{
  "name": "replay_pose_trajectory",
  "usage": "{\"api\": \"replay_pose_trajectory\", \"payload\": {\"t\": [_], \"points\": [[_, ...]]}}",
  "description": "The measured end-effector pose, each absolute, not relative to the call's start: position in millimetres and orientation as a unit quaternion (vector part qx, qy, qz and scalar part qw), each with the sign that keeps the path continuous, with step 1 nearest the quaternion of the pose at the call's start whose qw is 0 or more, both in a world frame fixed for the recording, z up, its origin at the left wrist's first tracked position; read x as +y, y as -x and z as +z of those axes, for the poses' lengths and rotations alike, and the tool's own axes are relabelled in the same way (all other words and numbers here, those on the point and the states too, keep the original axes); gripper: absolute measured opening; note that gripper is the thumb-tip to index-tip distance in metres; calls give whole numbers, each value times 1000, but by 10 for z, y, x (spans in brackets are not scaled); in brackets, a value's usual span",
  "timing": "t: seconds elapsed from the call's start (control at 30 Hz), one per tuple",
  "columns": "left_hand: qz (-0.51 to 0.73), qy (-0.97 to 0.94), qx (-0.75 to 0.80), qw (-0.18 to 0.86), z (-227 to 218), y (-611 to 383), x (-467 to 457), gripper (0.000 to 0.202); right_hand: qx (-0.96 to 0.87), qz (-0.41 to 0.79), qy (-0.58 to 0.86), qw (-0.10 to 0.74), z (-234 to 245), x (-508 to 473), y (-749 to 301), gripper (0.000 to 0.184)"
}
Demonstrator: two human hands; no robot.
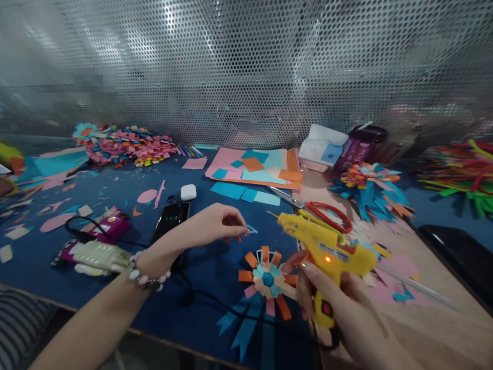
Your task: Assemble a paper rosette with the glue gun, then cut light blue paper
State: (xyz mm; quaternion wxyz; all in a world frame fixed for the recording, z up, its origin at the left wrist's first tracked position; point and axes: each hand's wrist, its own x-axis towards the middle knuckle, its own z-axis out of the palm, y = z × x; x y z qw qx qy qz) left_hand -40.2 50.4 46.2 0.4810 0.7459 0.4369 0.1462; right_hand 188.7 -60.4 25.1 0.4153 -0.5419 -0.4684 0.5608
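My right hand (339, 293) is wrapped round the handle of a yellow hot glue gun (319, 239), its orange light glowing and its nozzle turned toward the left. Between the fingertips of my left hand (227, 223) is a small pale blue paper loop (251, 229). Below both hands a paper flower (267, 278) lies on the blue table, with a blue centre, orange, pink and peach petals, and blue ribbon-like tails. A clear glue stick (419, 288) sticks out of the back of the gun.
Red-handled scissors (327, 213) lie behind the gun, near stacked coloured paper (250, 167). A phone (171, 221) and white earbud case (188, 192) sit by my left arm. Paper flowers (123, 144) are heaped back left. A black cable (223, 306) crosses the table.
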Motion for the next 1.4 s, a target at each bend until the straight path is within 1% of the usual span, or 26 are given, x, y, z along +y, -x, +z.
{"api": "replay_pose_trajectory", "payload": {"t": [0.1,0.13,0.27,0.43,0.53,0.7,0.8,0.97,1.1,1.23,1.3,1.4], "points": [[123,-745,404,516,482,297,384,28,-439,524,587,433,279,-542,-1884,32],[120,-742,394,529,492,264,341,27,-431,529,586,437,290,-529,-1870,29],[129,-722,380,563,535,172,199,22,-437,528,594,422,380,-515,-1789,32],[146,-734,383,542,538,127,134,17,-455,495,610,419,457,-510,-1726,27],[143,-740,382,535,532,111,121,19,-461,477,621,418,431,-509,-1722,25],[124,-755,397,506,555,104,106,28,-457,472,624,422,379,-519,-1734,26],[107,-759,391,509,561,104,95,31,-456,479,612,434,352,-526,-1743,25],[93,-756,377,527,540,79,59,31,-450,483,609,439,398,-539,-1728,18],[98,-764,363,524,536,78,70,28,-441,498,599,445,412,-540,-1725,25],[125,-768,387,495,564,152,167,24,-435,523,575,456,323,-565,-1773,45],[143,-756,408,492,581,214,239,25,-443,530,569,446,271,-595,-1808,54],[171,-740,435,483,599,300,340,25,-467,524,577,417,203,-645,-1855,56]]}}
